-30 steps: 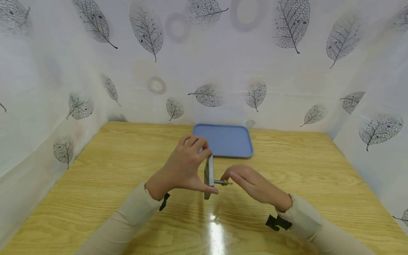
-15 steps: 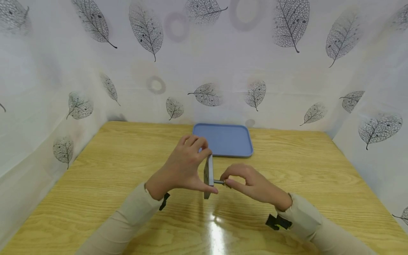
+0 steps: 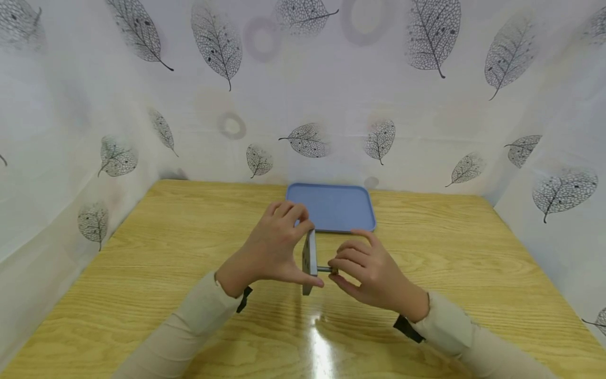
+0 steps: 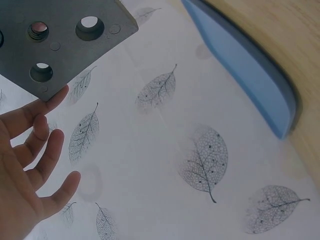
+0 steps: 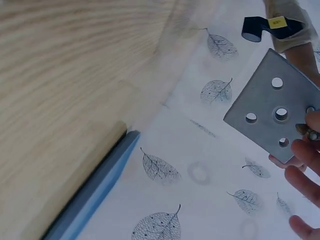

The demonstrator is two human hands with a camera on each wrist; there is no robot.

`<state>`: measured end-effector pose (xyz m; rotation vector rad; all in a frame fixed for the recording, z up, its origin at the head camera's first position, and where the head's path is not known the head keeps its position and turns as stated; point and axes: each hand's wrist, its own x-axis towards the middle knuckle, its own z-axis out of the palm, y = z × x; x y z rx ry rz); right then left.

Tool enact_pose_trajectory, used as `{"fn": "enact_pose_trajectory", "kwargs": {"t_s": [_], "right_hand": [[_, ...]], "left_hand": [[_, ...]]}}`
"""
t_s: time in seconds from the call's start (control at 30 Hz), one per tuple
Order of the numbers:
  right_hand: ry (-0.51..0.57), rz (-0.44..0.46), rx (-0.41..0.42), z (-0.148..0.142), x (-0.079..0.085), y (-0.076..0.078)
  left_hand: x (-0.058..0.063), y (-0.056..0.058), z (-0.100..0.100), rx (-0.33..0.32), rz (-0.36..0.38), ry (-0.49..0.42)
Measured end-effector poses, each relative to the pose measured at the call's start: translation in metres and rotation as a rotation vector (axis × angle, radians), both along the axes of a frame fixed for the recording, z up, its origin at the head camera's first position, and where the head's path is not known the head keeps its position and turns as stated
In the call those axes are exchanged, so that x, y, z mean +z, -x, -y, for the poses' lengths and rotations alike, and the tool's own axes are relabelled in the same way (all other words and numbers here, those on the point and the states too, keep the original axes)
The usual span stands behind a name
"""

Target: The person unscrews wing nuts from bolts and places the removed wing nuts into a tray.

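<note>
In the head view my left hand [image 3: 274, 247] holds a grey metal plate [image 3: 310, 257] on edge above the table, thumb at its lower edge and index finger at its upper one. The left wrist view shows the plate's face [image 4: 57, 55] with several round holes, one of them threaded. A thin steel bolt [image 3: 324, 269] sticks out from the plate's right side. On its outer end sits a small brass wing nut [image 5: 301, 129], pinched by the thumb and fingers of my right hand [image 3: 379, 273]. Those fingers partly hide the nut.
A blue rectangular tray [image 3: 333, 208] lies at the back of the wooden table [image 3: 199, 226], behind the hands. White cloth [image 3: 322, 95] printed with leaves encloses the table at the back and both sides.
My right hand first had its fingers at the wing nut, then pinched it, and now grips it with the hand turned and its fingers raised. The left hand and plate stay in place.
</note>
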<state>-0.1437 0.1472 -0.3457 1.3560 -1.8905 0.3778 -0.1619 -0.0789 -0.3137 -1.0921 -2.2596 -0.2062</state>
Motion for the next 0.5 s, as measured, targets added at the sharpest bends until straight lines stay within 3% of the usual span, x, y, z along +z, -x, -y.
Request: {"fn": "enact_pose_trajectory", "kwargs": {"t_s": [0.13,0.27,0.37,0.5], "right_hand": [[0.013,-0.2,-0.026,0.003,0.0006,-0.0004],[0.02,-0.247,-0.036,0.0042,0.0011,-0.0015],[0.038,-0.124,-0.008,0.0032,0.0003,-0.0019],[0.084,0.28,0.061,-0.001,0.001,-0.0007]], "left_hand": [[-0.0005,0.0005,0.0005,0.002,0.008,0.0],[-0.0005,0.0004,0.001,0.004,0.005,0.002],[-0.0006,0.0004,0.0013,0.002,0.002,0.004],[-0.0004,0.0008,0.0013,-0.003,0.007,0.004]]}}
